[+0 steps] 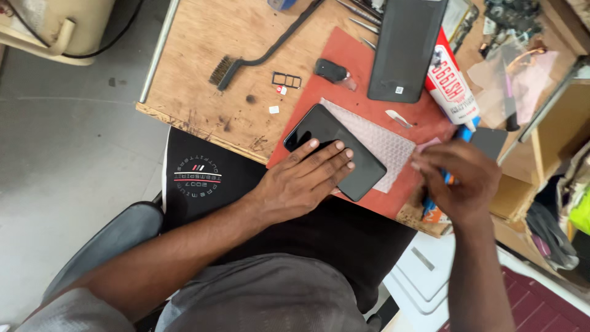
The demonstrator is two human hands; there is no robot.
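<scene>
left hand (301, 181) flat on phone (335, 150), fingers spread, pinning it to red mat (369, 98). right hand (458, 181) curled tight around blue tool (452, 178), tip hidden, maybe knife. around: bubble wrap (384, 141) under phone, glue tube (450, 83), back cover (405, 49), wire brush (224, 69), sim tray (287, 80), blade (398, 118). shelf clutter at right blurred.

Two hands over the bench: left hand (305, 179), right hand (460, 178). One black phone (326, 138), one dark back panel (405, 49), one wire brush (258, 58), one glue tube (450, 83), one red mat (369, 104), one card tray (287, 80), one small blade (398, 118).
</scene>
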